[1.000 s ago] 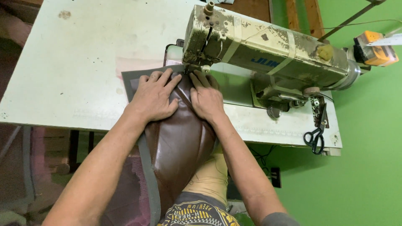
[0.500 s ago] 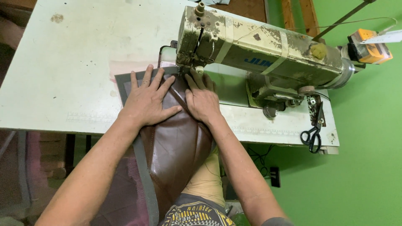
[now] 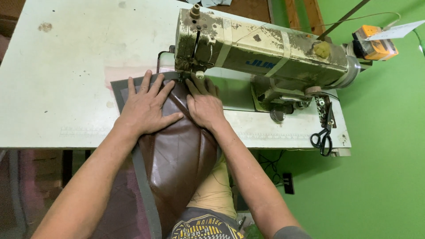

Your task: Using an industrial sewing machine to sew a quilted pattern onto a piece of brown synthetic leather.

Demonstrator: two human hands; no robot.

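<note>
A worn cream sewing machine [image 3: 265,57] stands on a white table [image 3: 57,79]. A brown leather piece [image 3: 181,155] with a grey edge strip runs from under the machine's needle head over the table's front edge into my lap. My left hand [image 3: 148,106] lies flat with fingers spread on the grey and brown material, left of the needle. My right hand [image 3: 204,104] presses flat on the leather right below the needle head. Both hands press the material and neither grips it.
Black scissors [image 3: 322,138] hang at the table's right front corner. An orange thread spool [image 3: 374,43] sits at the machine's far right end. A green wall lies to the right. A black socket [image 3: 287,182] and cables sit below the table.
My left hand's fingers have spread wider on the material, and both hands have slid slightly toward the needle. The view has shifted a little.
</note>
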